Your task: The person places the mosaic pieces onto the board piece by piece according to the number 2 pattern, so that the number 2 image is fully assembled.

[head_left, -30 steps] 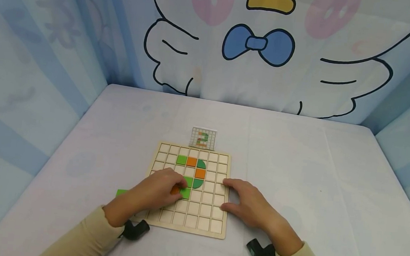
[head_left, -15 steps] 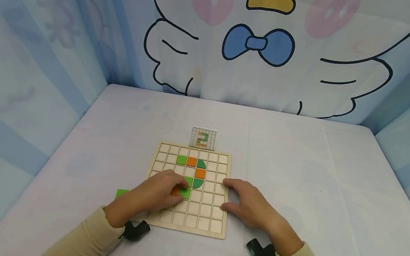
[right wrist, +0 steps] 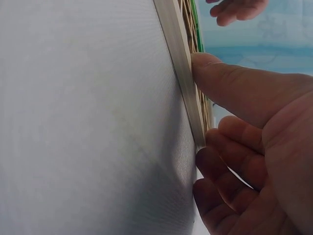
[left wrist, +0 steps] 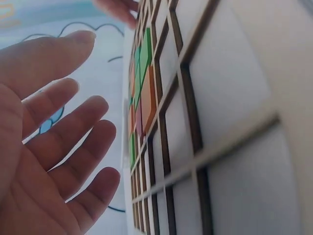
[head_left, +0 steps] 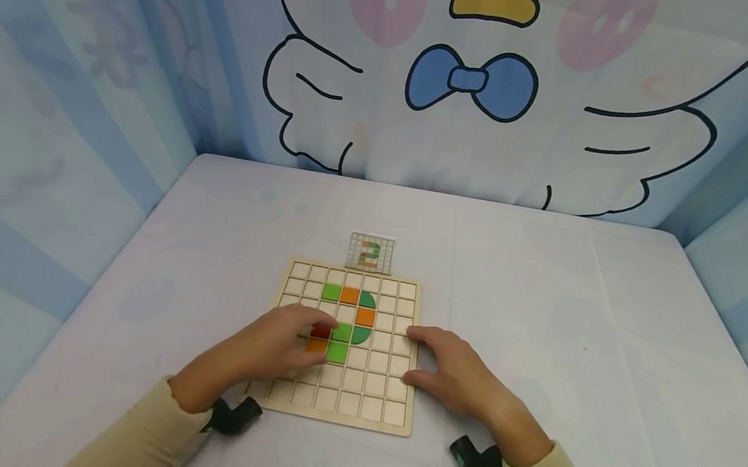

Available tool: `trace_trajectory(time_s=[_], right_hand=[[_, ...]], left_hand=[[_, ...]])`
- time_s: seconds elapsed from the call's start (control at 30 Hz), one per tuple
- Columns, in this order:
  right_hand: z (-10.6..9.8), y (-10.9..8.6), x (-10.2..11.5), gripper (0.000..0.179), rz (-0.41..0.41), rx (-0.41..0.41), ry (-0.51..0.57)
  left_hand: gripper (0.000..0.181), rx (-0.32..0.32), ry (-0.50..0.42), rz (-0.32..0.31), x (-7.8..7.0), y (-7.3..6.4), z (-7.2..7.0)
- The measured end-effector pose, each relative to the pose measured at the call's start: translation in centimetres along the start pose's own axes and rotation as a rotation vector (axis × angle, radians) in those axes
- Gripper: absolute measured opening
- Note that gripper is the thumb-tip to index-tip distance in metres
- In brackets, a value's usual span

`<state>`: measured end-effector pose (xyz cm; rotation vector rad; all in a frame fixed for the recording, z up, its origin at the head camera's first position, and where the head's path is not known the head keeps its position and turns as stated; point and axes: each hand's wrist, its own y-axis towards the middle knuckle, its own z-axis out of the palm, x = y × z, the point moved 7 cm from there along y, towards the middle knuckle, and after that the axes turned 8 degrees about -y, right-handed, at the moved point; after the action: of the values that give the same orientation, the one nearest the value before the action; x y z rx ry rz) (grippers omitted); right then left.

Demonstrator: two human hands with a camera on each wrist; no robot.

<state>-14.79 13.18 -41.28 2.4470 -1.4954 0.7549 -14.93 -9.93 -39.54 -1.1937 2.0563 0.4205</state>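
A wooden grid board (head_left: 352, 404) lies on the table, holding several coloured tiles in its cells. My left hand (head_left: 274, 340) hovers over the board's left part, fingers loosely spread. In the left wrist view its fingers (left wrist: 93, 110) hold nothing and stand apart from the tiles. Nearest it are a red tile (head_left: 321, 331), an orange tile (head_left: 317, 346) and a light green tile (head_left: 337, 353). My right hand (head_left: 458, 374) rests at the board's right edge. In the right wrist view its thumb (right wrist: 230, 81) touches the rim, with the other fingers relaxed beside it.
A small pattern card (head_left: 370, 254) sits just beyond the board's far edge. White cloth covers the table (head_left: 541, 307). Printed curtains (head_left: 461, 152) hang at the back and sides.
My left hand has drawn back to the left, uncovering the red tile and more of the orange one. A green piece left of the board is now hidden behind that arm. The right hand stays still.
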Motion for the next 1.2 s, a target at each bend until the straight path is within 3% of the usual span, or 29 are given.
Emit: trace_trajectory(time_s=[0.37,0.73,0.97,1.2], right_hand=[[-0.1,0.0,0.1,0.060,0.005,0.001,-0.010],[0.1,0.1,0.1,0.059,-0.008,-0.007,-0.016],[0.0,0.0,0.1,0.059,0.001,-0.002,-0.014],[0.1,0.0,0.0,0.059,0.010,-0.004,-0.005]], left_hand=[[0.049,-0.063,-0.035,-0.113,1.6,-2.5,-2.6],[0.055,-0.141,-0.027,-0.221,4.2,-6.3,-5.2],[0.048,-0.130,-0.008,-0.273,5.9,-8.0,-5.9],[0.036,-0.103,0.011,-0.332,7.1,-8.6,-6.0]])
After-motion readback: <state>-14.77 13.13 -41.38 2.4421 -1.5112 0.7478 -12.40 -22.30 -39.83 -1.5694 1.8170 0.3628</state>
